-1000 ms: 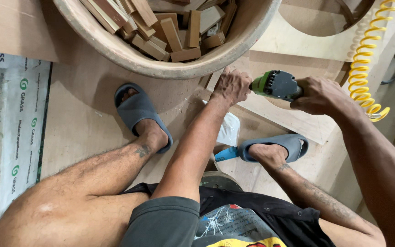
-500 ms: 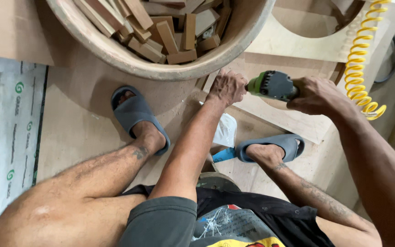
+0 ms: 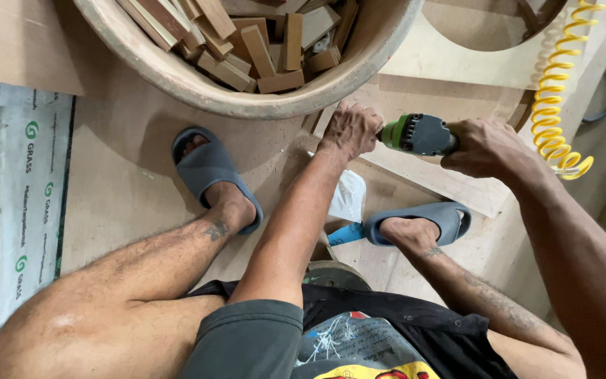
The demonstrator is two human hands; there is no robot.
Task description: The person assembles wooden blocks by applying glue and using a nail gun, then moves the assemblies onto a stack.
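Left hand: our left hand point(image 3: 351, 130) is curled into a fist at the green nose of the tool, fingers together and pressed down on the plywood strip point(image 3: 450, 181); we cannot tell whether they pinch anything small.
Right hand: our right hand point(image 3: 487, 146) is wrapped around the rear of the air tool point(image 3: 417, 135), fingers clamped on its grip.
Tool: we see a dark grey body with a green front, lying level between both hands, just right of the bowl.
Hose: a yellow coiled hose point(image 3: 554, 105) runs from far right down to near our right wrist.
Bowl: a large round bowl point(image 3: 198, 88) sits far and left of the hands, full of short wood blocks point(image 3: 261, 49).
Feet: grey slippers point(image 3: 208, 172) rest on the board floor point(image 3: 117, 168), near the hands.
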